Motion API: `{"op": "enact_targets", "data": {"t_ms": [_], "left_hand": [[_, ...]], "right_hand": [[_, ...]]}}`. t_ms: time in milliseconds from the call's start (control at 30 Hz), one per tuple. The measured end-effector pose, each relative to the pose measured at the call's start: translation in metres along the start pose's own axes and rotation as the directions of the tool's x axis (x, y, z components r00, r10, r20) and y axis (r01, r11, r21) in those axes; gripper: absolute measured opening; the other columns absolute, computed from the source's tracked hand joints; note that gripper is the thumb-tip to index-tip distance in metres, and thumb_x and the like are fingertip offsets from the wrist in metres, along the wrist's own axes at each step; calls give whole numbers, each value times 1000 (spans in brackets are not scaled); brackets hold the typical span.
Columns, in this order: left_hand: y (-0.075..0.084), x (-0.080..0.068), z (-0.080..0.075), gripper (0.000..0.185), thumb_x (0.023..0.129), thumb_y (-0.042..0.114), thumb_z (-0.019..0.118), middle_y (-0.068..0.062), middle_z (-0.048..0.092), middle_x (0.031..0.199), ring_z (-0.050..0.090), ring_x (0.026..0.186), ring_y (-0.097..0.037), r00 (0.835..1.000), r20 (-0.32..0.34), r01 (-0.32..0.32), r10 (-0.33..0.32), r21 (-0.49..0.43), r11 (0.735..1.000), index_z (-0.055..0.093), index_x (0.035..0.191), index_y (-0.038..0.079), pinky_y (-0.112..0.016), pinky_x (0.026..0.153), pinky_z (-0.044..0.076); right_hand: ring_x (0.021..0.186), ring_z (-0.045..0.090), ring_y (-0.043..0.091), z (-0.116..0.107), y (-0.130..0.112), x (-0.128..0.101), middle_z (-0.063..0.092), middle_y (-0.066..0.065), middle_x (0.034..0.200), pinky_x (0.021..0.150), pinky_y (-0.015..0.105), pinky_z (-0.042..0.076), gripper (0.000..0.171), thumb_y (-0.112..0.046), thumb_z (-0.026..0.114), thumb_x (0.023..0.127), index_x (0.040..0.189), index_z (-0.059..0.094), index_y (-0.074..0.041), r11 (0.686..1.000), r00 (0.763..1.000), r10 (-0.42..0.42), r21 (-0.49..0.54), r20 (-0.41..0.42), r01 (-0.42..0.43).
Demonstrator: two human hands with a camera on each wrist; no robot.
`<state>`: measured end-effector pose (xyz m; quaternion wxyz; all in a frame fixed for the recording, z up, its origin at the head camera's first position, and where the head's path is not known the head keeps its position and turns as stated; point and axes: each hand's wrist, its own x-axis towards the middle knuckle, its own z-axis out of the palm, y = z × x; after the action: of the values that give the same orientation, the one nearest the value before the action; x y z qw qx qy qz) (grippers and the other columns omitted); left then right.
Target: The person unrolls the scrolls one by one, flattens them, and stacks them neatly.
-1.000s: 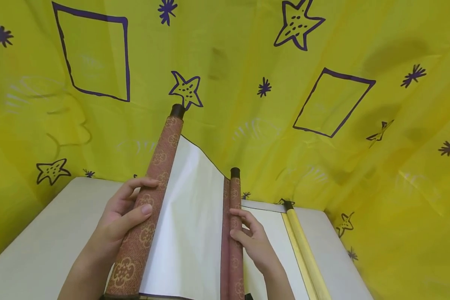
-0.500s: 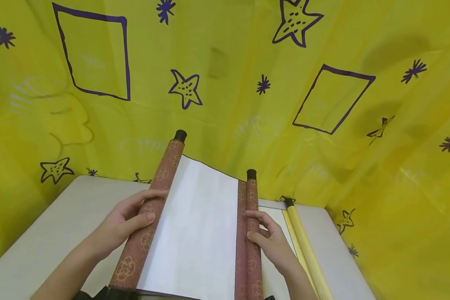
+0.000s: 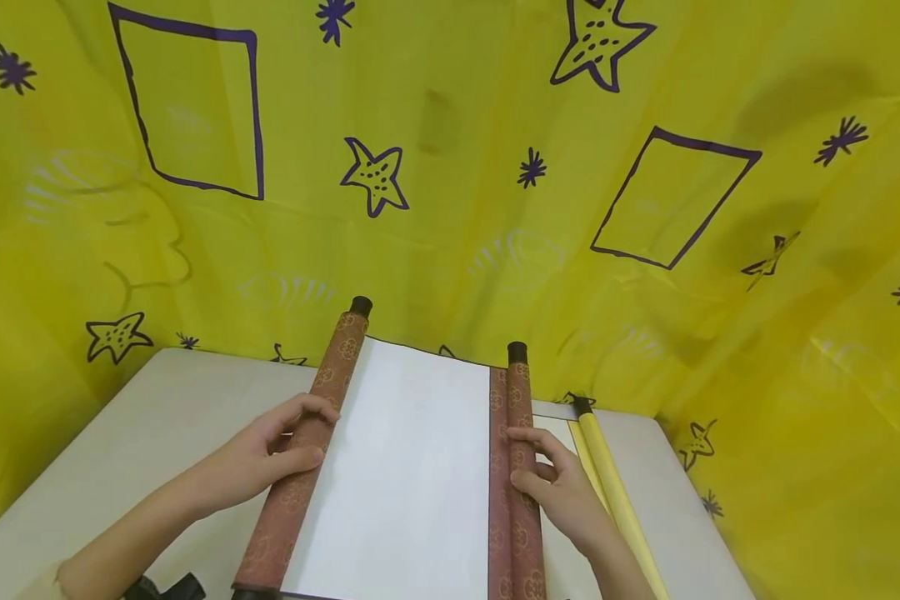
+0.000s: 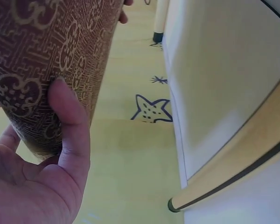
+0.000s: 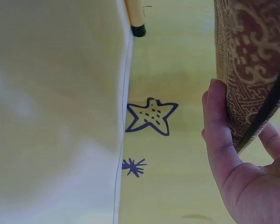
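Note:
A hanging scroll with white paper (image 3: pixel 412 467) and red-brown, gold-patterned brocade is partly unrolled between my hands. My left hand (image 3: pixel 262 454) grips the thicker left roll (image 3: pixel 300 500), thumb on the near side and fingers curled over it. My right hand (image 3: pixel 562 483) pinches the slimmer right roll (image 3: pixel 523 450) between thumb and fingers. Each roll has a black knob at its far end. In the left wrist view the thumb (image 4: pixel 70 112) presses the patterned brocade (image 4: pixel 60 60); in the right wrist view the fingers curl round the other brocade roll (image 5: pixel 252 60).
A second scroll with a yellow roll (image 3: pixel 618 483) lies open under the red one on the white table (image 3: pixel 682 483). Its white paper (image 5: pixel 56 112) shows in the right wrist view. Black objects (image 3: pixel 172 587) sit at the lower left. A yellow patterned curtain (image 3: pixel 450 167) hangs behind.
The left roll has come down towards the table. My right hand has moved right with the slimmer roll, and the white paper between them has become wider and flatter.

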<state>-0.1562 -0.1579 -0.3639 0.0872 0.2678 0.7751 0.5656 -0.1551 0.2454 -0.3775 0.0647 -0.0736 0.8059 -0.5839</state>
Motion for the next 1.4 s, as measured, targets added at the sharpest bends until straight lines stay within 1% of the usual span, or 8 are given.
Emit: {"op": "enact_targets", "data": {"t_ms": [200, 267, 400, 633, 767, 900, 1167, 1400], "left_hand": [[-3, 0, 0, 17, 103, 16, 54, -13, 53, 122, 51, 96, -14, 1000, 15, -10, 8, 79, 997, 57, 119, 13, -28, 74, 47], [-4, 1, 1, 12, 101, 16, 57, -12, 54, 117, 51, 100, -14, 1000, 10, -21, 20, 81, 996, 55, 113, 12, -28, 76, 47], [-6, 1, 3, 17, 99, 16, 62, -13, 52, 109, 51, 93, -16, 1000, 6, -19, 19, 64, 998, 52, 110, 11, -30, 69, 45], [-9, -2, -2, 16, 99, 16, 58, -7, 56, 122, 52, 98, -16, 1000, -6, 20, -19, 172, 985, 58, 115, 19, -27, 73, 47], [-9, -3, -4, 11, 99, 18, 60, -6, 58, 111, 51, 90, -13, 999, -16, 30, -27, 211, 977, 56, 109, 19, -28, 67, 44], [-11, -3, -5, 18, 96, 22, 66, -7, 54, 101, 47, 82, -12, 1000, -13, 18, -15, 205, 979, 51, 105, 18, -29, 60, 40], [-10, -6, -8, 21, 93, 14, 65, -4, 59, 114, 50, 88, -11, 1000, -2, 15, -14, 252, 968, 58, 111, 22, -26, 67, 43], [-9, -9, -9, 17, 92, 13, 65, 1, 61, 104, 47, 78, -5, 1000, 5, -24, 23, 305, 952, 59, 106, 21, -24, 61, 40]], "right_hand": [[97, 63, 25, -4, 1, -2, 45, 19, 143, 72, 29, 56, 48, -3, 65, 92, 138, 52, -11, 1000, 1000, -15, -25, 22, 16], [95, 63, 24, -5, 1, -2, 45, 19, 142, 71, 29, 56, 48, -2, 65, 92, 138, 52, -11, 999, 1000, -17, -27, 23, 18], [90, 62, 22, -6, 1, -2, 46, 20, 141, 68, 29, 56, 48, -2, 65, 91, 137, 53, -10, 999, 1000, -16, -31, 19, 17], [90, 63, 24, -8, 1, -1, 50, 15, 139, 68, 29, 56, 47, 1, 63, 91, 135, 55, -14, 999, 1000, -5, -40, -1, 5], [85, 62, 22, -9, 1, -2, 50, 15, 138, 66, 29, 55, 47, 1, 64, 91, 134, 55, -14, 999, 1000, -7, -45, 0, 7], [85, 62, 22, -11, 0, -3, 49, 16, 138, 66, 28, 55, 47, 0, 64, 91, 135, 55, -13, 999, 1000, -3, -53, 4, 3], [87, 63, 24, -14, 0, -5, 48, 17, 138, 67, 28, 56, 47, -1, 65, 91, 135, 54, -11, 998, 1000, -3, -67, 8, 3], [90, 62, 25, -16, 0, -7, 48, 15, 139, 68, 29, 55, 47, -1, 64, 91, 135, 55, -13, 997, 1000, 24, -75, 0, -24]]}}
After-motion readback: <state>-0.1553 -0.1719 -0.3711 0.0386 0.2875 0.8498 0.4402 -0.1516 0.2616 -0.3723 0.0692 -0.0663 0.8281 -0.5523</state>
